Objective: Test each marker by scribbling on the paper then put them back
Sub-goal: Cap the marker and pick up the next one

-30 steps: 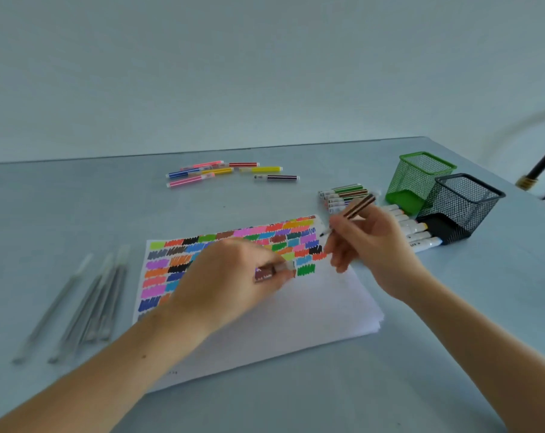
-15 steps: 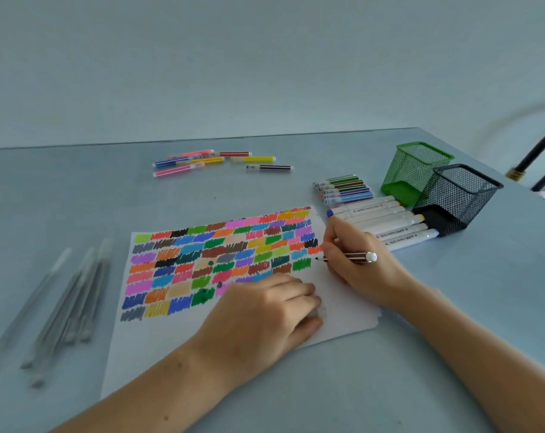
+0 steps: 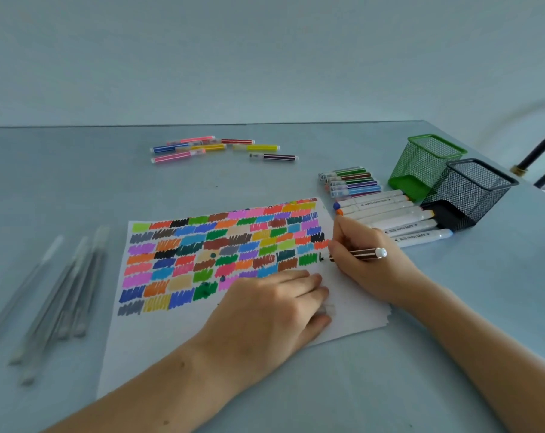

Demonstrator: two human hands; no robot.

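1. Paper point(image 3: 183, 332) = landmark, mid-table.
2. Pens point(image 3: 55, 295) lie left of paper.
3. Loose markers point(image 3: 215, 148) behind paper.
4. Marker rows point(image 3: 386, 214) & mesh cups point(image 3: 452, 189) right-rear of paper.
5. Both hands on paper.

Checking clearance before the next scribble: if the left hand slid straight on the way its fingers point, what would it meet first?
Probably the right hand, which holds the brown striped marker just beyond the left hand fingertips on the paper. Only a narrow strip of bare paper separates them; depth is hard to judge.
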